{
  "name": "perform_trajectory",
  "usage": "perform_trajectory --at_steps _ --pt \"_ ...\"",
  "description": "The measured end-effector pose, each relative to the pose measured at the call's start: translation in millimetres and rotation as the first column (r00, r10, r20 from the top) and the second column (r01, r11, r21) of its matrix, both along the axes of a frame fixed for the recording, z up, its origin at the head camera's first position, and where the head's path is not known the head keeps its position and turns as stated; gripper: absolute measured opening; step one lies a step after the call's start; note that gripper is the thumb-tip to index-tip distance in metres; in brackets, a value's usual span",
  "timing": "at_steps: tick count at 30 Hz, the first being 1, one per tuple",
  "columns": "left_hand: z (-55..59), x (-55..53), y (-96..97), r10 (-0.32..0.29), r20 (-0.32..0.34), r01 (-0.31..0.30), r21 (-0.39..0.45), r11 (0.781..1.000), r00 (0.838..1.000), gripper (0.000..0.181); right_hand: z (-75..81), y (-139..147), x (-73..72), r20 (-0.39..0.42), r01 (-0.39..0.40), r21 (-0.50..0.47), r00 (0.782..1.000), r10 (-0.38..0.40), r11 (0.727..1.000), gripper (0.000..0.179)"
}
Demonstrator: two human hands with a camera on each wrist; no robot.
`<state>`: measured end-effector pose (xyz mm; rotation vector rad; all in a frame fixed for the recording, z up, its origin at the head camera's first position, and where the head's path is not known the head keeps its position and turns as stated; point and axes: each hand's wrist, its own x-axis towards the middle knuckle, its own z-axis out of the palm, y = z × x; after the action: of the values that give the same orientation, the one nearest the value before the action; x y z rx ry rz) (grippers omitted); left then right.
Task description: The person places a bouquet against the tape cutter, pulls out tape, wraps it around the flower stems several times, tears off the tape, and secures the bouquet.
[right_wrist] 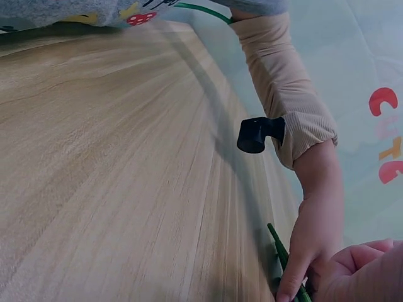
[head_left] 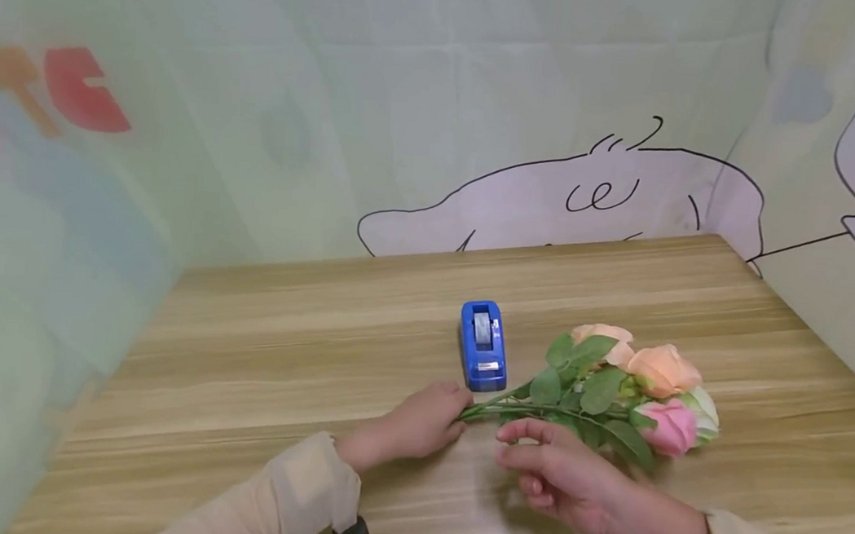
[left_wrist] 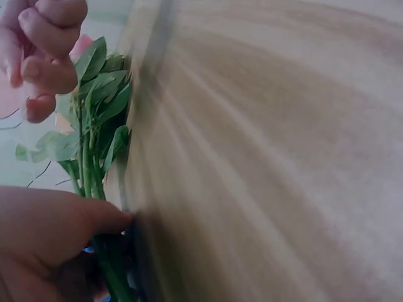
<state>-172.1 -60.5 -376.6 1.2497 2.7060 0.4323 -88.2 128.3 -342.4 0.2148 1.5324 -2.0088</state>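
Observation:
A bunch of artificial roses (head_left: 664,370) lies on its side, with peach, pink and whitish blooms to the right and green leaves (head_left: 602,390) behind them. My left hand (head_left: 421,420) grips the gathered green stems (left_wrist: 88,163) near their lower ends, close over the table. Just right of it, my right hand (head_left: 569,476) hovers before the leaves with bent fingers. A faint see-through strip that looks like clear tape (left_wrist: 27,102) shows at its fingertips in the left wrist view. Beyond the left hand stands a blue tape dispenser (head_left: 481,376) with a roll in it.
The wood-grain table (head_left: 284,332) stands against printed fabric walls (head_left: 318,130) at the back and both sides. A black wrist-worn device (right_wrist: 252,135) sits below the left sleeve cuff. Patterned grey clothing (right_wrist: 63,14) borders the table's near side.

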Motion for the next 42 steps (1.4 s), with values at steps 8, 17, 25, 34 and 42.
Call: perform_trajectory --at_steps 8,17,25,34,42 --pt "2.0 6.3 0.9 0.026 0.037 -0.025 -0.020 0.999 0.999 0.005 -1.8 1 0.3 -0.004 -0.007 0.003 1.000 0.007 1.000 0.019" --pt "3.0 16.2 -1.8 0.014 0.186 -0.026 0.066 0.997 0.982 0.012 -6.8 1 1.0 0.001 0.000 -0.010 1.000 0.000 1.000 0.019" --pt "5.6 21.6 -1.9 -0.012 0.274 -0.010 0.080 0.997 0.962 0.016 -12.2 2 2.8 -0.014 -0.006 -0.010 1.000 0.006 1.000 0.020" --pt "8.1 22.1 -6.8 -0.061 0.360 0.012 0.136 0.991 0.931 0.030 -15.5 3 3.9 -0.007 -0.005 -0.030 1.000 0.005 1.000 0.021" --pt "13.2 25.4 -4.4 -0.092 0.369 0.017 0.201 0.979 0.925 0.015 -18.2 0 6.1 0.014 0.030 -0.027 0.999 -0.030 0.999 0.025"
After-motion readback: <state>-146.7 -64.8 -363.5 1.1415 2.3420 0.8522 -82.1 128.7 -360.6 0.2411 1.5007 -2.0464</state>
